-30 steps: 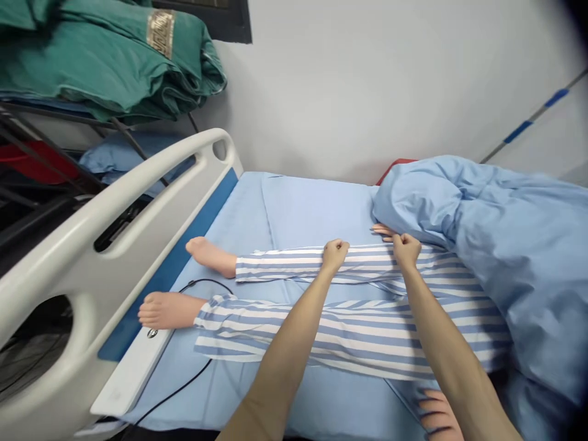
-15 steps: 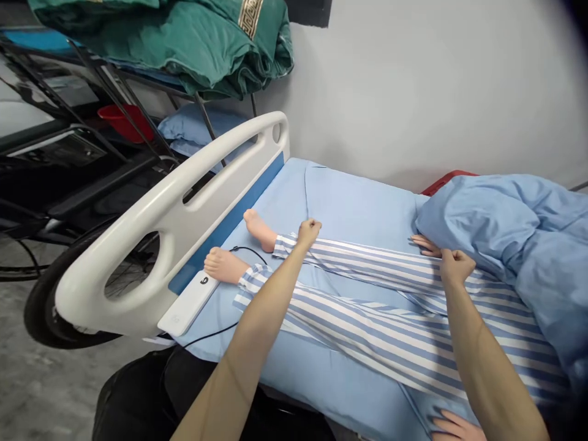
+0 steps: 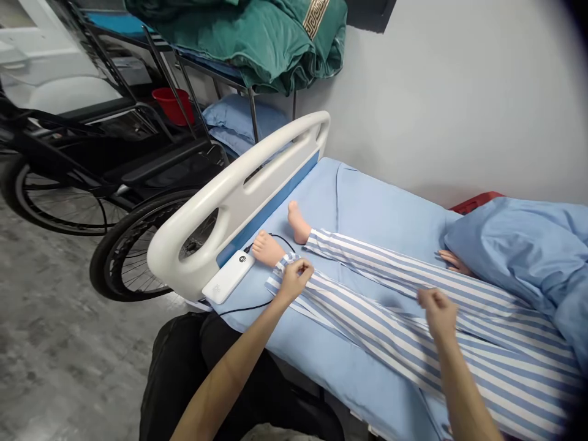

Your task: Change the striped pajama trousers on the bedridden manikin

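A manikin in blue-and-white striped trousers lies on a light blue sheet, its two bare feet pointing toward the footboard. My left hand is closed in a pinch at the near trouser leg, just above the cuff beside the near foot. The far foot lies beyond it. Over the trousers, between the two legs, my right hand is closed with its fingertips together. Whether cloth is between those fingers is unclear. The manikin's far hand shows beside a blue quilt.
A white footboard closes the bed's left end. Against it lies a white box with a black cable. A wheelchair stands beyond, near a rack with green cloth and a red bucket. The wall borders the far side.
My left hand has moved from the far trouser leg to the near leg's cuff. My right hand has come away from the manikin's far hand, nearer to me. The view has shifted left.
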Available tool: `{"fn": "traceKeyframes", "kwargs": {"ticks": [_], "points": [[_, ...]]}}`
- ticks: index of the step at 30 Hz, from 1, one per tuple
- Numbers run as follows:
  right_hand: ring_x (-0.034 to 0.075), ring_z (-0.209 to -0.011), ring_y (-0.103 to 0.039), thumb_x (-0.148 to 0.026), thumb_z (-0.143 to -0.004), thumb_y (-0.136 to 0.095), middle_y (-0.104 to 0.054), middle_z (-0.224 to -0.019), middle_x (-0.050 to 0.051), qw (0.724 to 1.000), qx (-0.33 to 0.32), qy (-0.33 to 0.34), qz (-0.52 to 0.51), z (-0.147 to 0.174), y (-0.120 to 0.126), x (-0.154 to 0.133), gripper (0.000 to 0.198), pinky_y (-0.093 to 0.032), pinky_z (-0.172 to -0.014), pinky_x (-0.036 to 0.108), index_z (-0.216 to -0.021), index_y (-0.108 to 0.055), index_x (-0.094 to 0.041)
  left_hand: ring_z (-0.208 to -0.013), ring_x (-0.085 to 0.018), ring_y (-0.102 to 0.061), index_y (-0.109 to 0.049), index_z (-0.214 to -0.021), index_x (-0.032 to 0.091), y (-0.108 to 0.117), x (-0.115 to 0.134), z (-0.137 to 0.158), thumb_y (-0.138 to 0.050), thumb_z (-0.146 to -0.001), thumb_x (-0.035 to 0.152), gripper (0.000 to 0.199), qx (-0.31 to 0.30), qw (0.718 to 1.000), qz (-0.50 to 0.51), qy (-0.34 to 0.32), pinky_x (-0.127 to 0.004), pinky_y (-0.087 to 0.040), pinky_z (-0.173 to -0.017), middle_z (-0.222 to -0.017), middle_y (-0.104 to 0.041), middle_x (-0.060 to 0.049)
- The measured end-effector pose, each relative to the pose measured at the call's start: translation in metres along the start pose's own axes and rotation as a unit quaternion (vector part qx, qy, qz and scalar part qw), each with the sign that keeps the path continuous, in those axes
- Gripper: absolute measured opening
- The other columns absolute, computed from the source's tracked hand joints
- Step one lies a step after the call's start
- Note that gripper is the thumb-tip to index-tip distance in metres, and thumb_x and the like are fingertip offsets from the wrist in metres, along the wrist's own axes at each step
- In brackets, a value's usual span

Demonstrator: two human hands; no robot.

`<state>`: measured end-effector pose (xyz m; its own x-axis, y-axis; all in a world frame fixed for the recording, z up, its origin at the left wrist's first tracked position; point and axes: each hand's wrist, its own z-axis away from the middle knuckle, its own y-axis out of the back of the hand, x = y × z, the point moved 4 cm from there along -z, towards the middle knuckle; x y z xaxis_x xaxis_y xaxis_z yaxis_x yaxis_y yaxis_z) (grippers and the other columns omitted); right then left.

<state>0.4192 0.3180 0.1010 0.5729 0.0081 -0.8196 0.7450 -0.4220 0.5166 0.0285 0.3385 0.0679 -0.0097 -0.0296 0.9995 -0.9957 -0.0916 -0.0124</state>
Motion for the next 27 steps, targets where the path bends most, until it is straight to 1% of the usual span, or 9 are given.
{"fn": "traceKeyframes", "kwargs": {"ticks": [3, 5, 8, 13, 16, 19, 21, 24, 27], "points": [[0.023, -0.064, -0.060, -0.044, -0.076, -0.065, -0.066, -0.069, 0.002, 0.988, -0.145, 0.048, -0.009, 0.063, -0.058, -0.043, 0.017, -0.050, -0.064, 0.039, -0.072, -0.067, -0.028, -0.059, -0.013, -0.049, -0.055, -0.062, 0.020, 0.026, -0.005, 0.030, -0.057, -0.074, 0.032, 0.016, 0.024, 0.999, 0.020, 0.023, -0.026, -0.039, -0.061, -0.057, -0.052, 0.003], [0.022, -0.068, -0.061, -0.039, -0.078, -0.065, -0.067, -0.074, 0.001, 0.979, -0.187, 0.080, -0.026, 0.093, -0.094, -0.074, 0.012, -0.050, -0.069, 0.037, -0.076, -0.067, -0.027, -0.059, -0.013, -0.049, -0.055, -0.061, 0.021, 0.041, -0.009, 0.048, -0.057, -0.073, 0.032, 0.017, 0.047, 0.998, 0.032, 0.037, -0.027, -0.039, -0.061, -0.057, -0.052, 0.002], [0.017, -0.059, -0.052, -0.039, -0.082, -0.062, -0.056, -0.061, -0.002, 0.976, -0.178, 0.072, -0.104, 0.113, -0.137, -0.113, 0.025, -0.044, -0.061, 0.032, -0.063, -0.055, -0.025, -0.055, -0.013, -0.045, -0.049, -0.056, 0.021, 0.060, -0.022, 0.075, -0.057, -0.074, 0.035, 0.024, 0.070, 0.995, 0.034, 0.062, -0.027, -0.037, -0.059, -0.053, -0.048, 0.003], [0.011, -0.051, -0.031, -0.042, -0.082, -0.062, -0.032, -0.051, -0.005, 0.967, -0.116, 0.047, -0.224, 0.102, -0.186, -0.157, 0.045, -0.031, -0.052, 0.027, -0.055, -0.033, -0.022, -0.051, -0.011, -0.036, -0.038, -0.051, 0.021, 0.075, -0.032, 0.104, -0.055, -0.076, 0.041, 0.037, 0.086, 0.993, 0.023, 0.071, -0.027, -0.032, -0.055, -0.049, -0.038, 0.004], [0.009, -0.052, -0.027, -0.043, -0.081, -0.062, -0.028, -0.051, -0.006, 0.963, -0.072, 0.047, -0.257, 0.088, -0.208, -0.161, 0.047, -0.028, -0.052, 0.026, -0.054, -0.030, -0.022, -0.053, -0.011, -0.036, -0.038, -0.052, 0.021, 0.068, -0.007, 0.094, -0.057, -0.078, 0.040, 0.037, 0.085, 0.996, 0.024, 0.033, -0.027, -0.031, -0.056, -0.050, -0.038, 0.004], [0.009, -0.051, -0.027, -0.041, -0.078, -0.063, -0.029, -0.050, -0.007, 0.968, -0.047, 0.024, -0.246, 0.081, -0.231, -0.146, 0.045, -0.027, -0.052, 0.026, -0.052, -0.030, -0.022, -0.054, -0.010, -0.036, -0.039, -0.054, 0.020, 0.050, 0.027, 0.063, -0.058, -0.078, 0.037, 0.035, 0.069, 0.996, 0.047, -0.019, -0.027, -0.032, -0.057, -0.052, -0.038, 0.004], [0.009, -0.051, -0.028, -0.040, -0.076, -0.063, -0.030, -0.049, -0.007, 0.973, -0.052, -0.001, -0.226, 0.080, -0.242, -0.133, 0.044, -0.028, -0.052, 0.026, -0.052, -0.031, -0.022, -0.055, -0.009, -0.036, -0.038, -0.055, 0.020, 0.035, 0.037, 0.037, -0.057, -0.078, 0.035, 0.033, 0.047, 0.995, 0.075, -0.037, -0.026, -0.033, -0.058, -0.053, -0.039, 0.004], [0.009, -0.050, -0.029, -0.042, -0.077, -0.062, -0.032, -0.049, -0.008, 0.971, -0.052, -0.022, -0.230, 0.079, -0.241, -0.124, 0.043, -0.029, -0.051, 0.026, -0.054, -0.031, -0.023, -0.056, -0.009, -0.036, -0.039, -0.056, 0.020, 0.012, 0.029, 0.006, -0.056, -0.077, 0.034, 0.030, 0.021, 0.996, 0.081, -0.026, -0.025, -0.033, -0.058, -0.054, -0.040, 0.005], [0.009, -0.050, -0.029, -0.044, -0.079, -0.063, -0.032, -0.050, -0.007, 0.971, -0.027, -0.007, -0.238, 0.074, -0.216, -0.122, 0.045, -0.029, -0.051, 0.026, -0.055, -0.031, -0.022, -0.056, -0.009, -0.036, -0.037, -0.056, 0.020, -0.001, 0.005, -0.006, -0.054, -0.077, 0.030, 0.029, 0.014, 1.000, -0.004, -0.006, -0.026, -0.031, -0.060, -0.053, -0.039, 0.005]]}}
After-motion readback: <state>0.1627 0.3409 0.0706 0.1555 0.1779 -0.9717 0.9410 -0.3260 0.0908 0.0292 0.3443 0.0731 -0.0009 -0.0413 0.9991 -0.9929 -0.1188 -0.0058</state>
